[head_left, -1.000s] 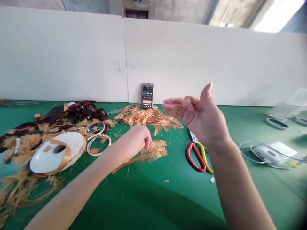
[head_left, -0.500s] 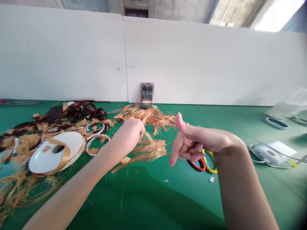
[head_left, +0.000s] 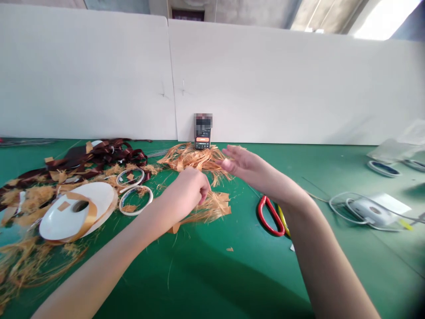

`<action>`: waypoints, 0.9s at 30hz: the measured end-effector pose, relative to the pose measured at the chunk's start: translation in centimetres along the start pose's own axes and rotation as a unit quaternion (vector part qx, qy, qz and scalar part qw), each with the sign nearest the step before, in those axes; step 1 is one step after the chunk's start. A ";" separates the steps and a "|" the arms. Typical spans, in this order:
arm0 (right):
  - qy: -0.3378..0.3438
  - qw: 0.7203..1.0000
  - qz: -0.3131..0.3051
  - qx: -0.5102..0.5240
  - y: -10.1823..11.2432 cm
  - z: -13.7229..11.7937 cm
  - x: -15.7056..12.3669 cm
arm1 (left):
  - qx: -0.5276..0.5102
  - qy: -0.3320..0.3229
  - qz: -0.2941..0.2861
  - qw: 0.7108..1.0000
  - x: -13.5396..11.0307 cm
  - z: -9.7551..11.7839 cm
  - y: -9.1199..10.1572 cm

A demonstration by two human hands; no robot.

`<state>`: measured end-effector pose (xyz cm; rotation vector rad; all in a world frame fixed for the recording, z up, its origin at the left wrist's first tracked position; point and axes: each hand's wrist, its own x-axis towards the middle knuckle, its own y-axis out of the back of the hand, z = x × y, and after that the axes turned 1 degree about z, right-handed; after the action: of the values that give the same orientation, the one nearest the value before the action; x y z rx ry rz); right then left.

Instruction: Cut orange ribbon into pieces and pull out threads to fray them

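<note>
Two bare forearms reach forward over a green counter (head_left: 212,274) from the lower corners of the view. The left hand (head_left: 187,190) lies low over a loose clump of frayed orange ribbon strands (head_left: 214,208), its fingers (head_left: 203,192) curled down toward the strands; the hand hides the fingertips, so whether they grip any fibres cannot be told. The right hand (head_left: 242,162) is raised at the far edge of this clump, with its fingers (head_left: 230,153) extended, open and holding nothing, just beside a second tuft of orange strands (head_left: 189,158). Behind that tuft a phone (head_left: 202,133) stands upright against a white partition board (head_left: 265,79), its upper part blurred. Left of the hands lie a wide white ribbon spool (head_left: 78,210) wound with gold ribbon, two thin ring-shaped cores (head_left: 134,200), a tangle of dark brown ribbon (head_left: 102,155) and further orange fibres (head_left: 33,261). Right of the hands, scissors with red and yellow handles (head_left: 268,217) lie partly hidden by the right forearm. Farther right are a white device (head_left: 372,212) with looped cable and a clear plastic sheet (head_left: 392,150).
</note>
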<state>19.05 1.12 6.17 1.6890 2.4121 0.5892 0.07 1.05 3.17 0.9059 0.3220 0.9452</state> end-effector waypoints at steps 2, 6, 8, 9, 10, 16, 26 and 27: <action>0.040 0.994 0.021 0.103 -0.6 -0.5 -0.2 | 0.007 -0.007 0.003 1.000 -0.1 0.0 -0.2; 0.045 0.978 0.022 0.200 -0.7 -1.3 -0.5 | 0.044 0.016 0.019 0.999 -0.2 0.6 0.4; 0.009 0.990 0.009 0.144 -0.3 -1.4 -0.8 | 0.072 0.023 0.050 0.996 -0.3 0.8 1.0; -0.019 0.995 0.000 0.100 0.0 -1.5 -0.9 | 0.084 0.021 0.068 0.994 -0.4 0.7 1.3; -0.051 0.997 -0.015 0.052 0.3 -1.6 -1.0 | 0.093 0.016 0.085 0.992 -0.4 0.6 1.6; -0.109 0.959 -0.260 0.015 1.3 -2.1 -1.7 | 0.102 -0.016 0.116 0.988 -0.6 -0.2 2.4; 0.171 0.984 0.048 -0.003 -0.7 -0.5 -0.2 | 0.075 0.002 0.095 0.993 -0.6 0.9 2.0; 0.201 0.973 0.078 -0.080 -1.0 -0.1 0.1 | 0.080 0.005 0.091 0.993 -0.5 0.8 2.0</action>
<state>18.06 0.94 5.85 1.8480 2.4057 1.2201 -0.90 0.73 5.12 1.0911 0.3315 1.1035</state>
